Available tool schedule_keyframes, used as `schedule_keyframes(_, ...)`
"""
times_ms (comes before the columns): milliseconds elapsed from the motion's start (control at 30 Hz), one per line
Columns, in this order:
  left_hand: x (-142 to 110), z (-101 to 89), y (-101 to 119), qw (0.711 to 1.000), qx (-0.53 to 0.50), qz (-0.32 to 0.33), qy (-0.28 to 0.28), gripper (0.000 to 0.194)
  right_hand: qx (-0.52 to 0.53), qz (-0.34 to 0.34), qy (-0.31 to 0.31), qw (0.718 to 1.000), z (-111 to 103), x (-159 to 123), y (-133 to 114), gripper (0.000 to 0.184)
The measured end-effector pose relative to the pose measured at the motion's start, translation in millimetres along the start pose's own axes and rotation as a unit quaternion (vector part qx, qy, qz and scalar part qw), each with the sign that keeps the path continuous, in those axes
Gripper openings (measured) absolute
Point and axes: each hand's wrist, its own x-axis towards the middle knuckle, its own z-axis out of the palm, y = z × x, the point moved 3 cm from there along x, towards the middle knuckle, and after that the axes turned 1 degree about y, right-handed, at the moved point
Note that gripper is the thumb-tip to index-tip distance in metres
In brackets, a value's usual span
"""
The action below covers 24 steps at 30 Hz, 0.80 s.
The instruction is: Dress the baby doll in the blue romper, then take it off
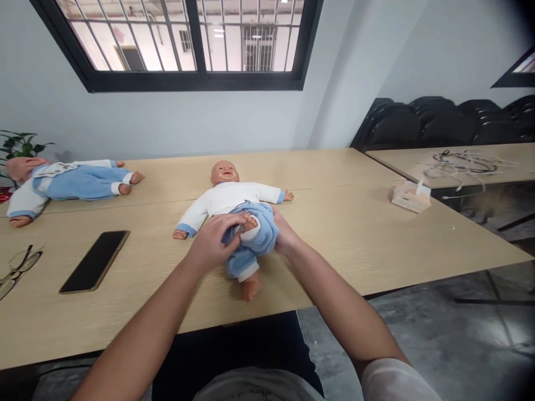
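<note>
A baby doll (228,195) in a white top and blue trousers (254,236) lies on its back on the wooden table (334,234), head away from me. One of its legs is bent up over its body, the other sticks out toward the table's near edge. My left hand (215,242) is closed on the trousers at the doll's hip, next to the raised foot. My right hand (284,231) grips the trousers on the doll's other side, its fingers mostly hidden behind the cloth.
A second dressed doll (67,184) lies at the far left. A black phone (96,260) and glasses (19,266) rest on the left. A small box (410,196) and cables (466,162) sit to the right, with black chairs (438,125) behind.
</note>
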Motion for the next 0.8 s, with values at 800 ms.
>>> schedule_keyframes(800,2.6,13.3,0.9,0.991,-0.022,-0.127,-0.018,0.056,0.092,0.022,0.01,0.995,9.2,-4.5,16.5,0.037)
